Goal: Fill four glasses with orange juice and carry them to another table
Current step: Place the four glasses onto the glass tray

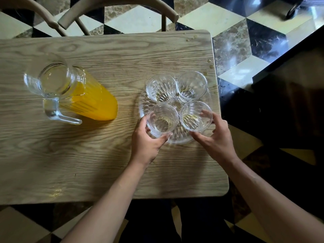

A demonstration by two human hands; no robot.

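Observation:
Several clear cut-glass tumblers stand close together on a round glass tray (142, 106) at the right end of the wooden table (105, 155). My left hand (146, 144) grips the near-left glass (162, 119) from its near side. Around the near-right glass (196, 116) my right hand (214, 137) curls its thumb and fingers. The far-left glass (161, 87) and the far-right glass (191, 85) stand untouched. All hold only a faint trace at the bottom. A glass pitcher (70, 92) of orange juice stands at the table's left, handle towards me.
Droplets (210, 65) lie near the table's right edge and far right corner. Beyond the far edge are two wooden chair backs (114, 7). A dark counter (289, 85) stands to the right across a strip of patterned tile floor.

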